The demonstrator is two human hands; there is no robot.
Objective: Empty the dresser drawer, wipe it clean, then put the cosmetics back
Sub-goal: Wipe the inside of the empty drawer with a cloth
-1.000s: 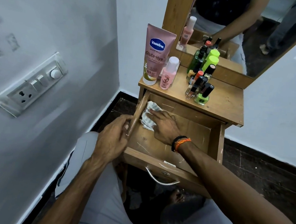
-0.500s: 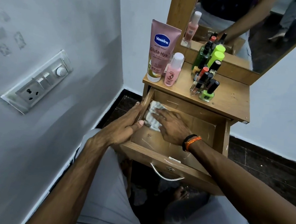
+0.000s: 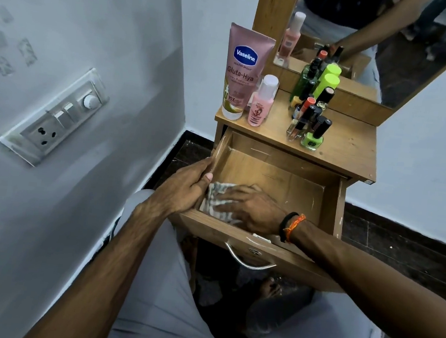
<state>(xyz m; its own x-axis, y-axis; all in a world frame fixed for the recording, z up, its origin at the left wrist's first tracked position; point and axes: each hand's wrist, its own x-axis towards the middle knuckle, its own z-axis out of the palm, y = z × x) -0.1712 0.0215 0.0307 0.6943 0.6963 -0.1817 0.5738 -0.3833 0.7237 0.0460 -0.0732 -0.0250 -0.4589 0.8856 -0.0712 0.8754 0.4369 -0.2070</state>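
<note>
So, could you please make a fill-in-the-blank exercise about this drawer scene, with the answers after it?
1. The right hand presses a ____ onto the drawer floor.
2. The left hand holds the drawer's ____ wall.
3. The Vaseline tube stands on the dresser top, not in the ____.
4. The wristband beside the black one is ____.

Answers: cloth; left; drawer; orange
</note>
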